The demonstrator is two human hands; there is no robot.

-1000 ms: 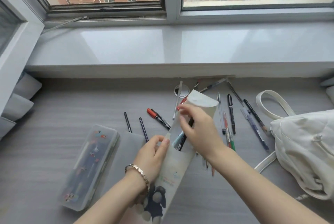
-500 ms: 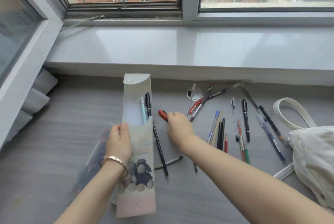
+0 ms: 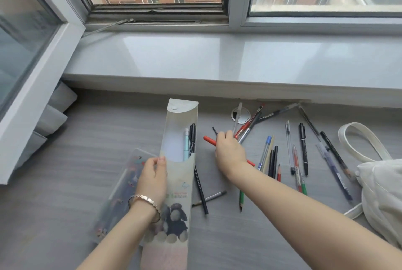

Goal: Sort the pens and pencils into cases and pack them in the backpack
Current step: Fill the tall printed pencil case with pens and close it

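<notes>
Grey wood-grain desk below a white windowsill carries the work. By my judgement the step in hand is sorting, and packing has not yet begun. The left grip holds the flat pouch case by its left edge, with the flap open and pointing toward the sill. The right grip is curled round a red pen, just right of the pouch mouth. A short black tip shows above the fingers, and I cannot tell whether it is held too. The next move, as I estimate it, is to align the red pen with the pouch's long axis and slide it in past the cut-out lip. The pouch holds one light-blue pen and one black pen, both against its right wall. The clear hard case lies beside the left wrist, partly under the pouch, and blur hides its contents. Loose pens and pencils lie on the desk right of the right grip. The white backpack sits at the right edge, with its opening out of view.
</notes>
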